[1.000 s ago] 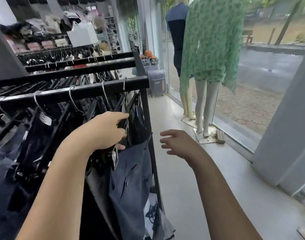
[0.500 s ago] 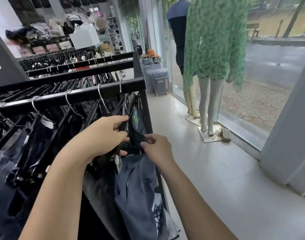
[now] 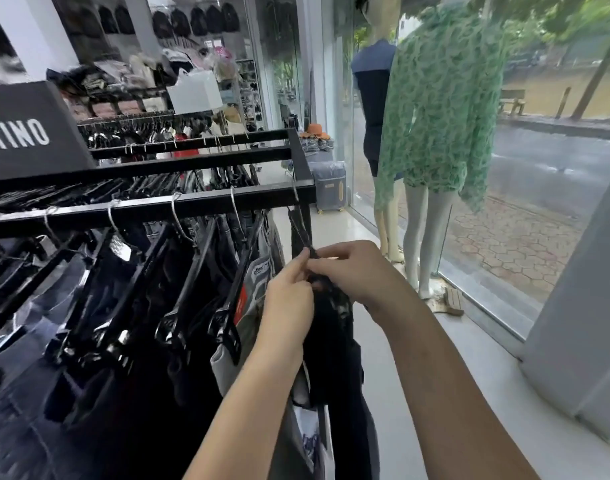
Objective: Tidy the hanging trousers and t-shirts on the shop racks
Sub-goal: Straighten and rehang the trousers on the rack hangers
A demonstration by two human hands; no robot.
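Note:
A black rack rail (image 3: 192,204) carries several dark trousers (image 3: 130,306) on black clip hangers with silver hooks. The last pair of dark trousers (image 3: 334,358) hangs at the rail's right end, set apart from the others. My left hand (image 3: 288,299) and my right hand (image 3: 354,271) meet at its hanger (image 3: 302,233); both pinch the clip and waistband at the top. A grey pair with a red tag (image 3: 248,306) hangs just left of my left hand.
Two mannequins (image 3: 431,140) stand by the glass shopfront on the right, one in a green patterned top. A grey suitcase (image 3: 329,185) sits beyond the rack's end. A black sign (image 3: 30,133) tops the rack on the left. Pale floor runs along the window.
The last trousers have slid right along the rail, away from the rest. My left hand left the bunched hangers and joined my right hand on that hanger's clip.

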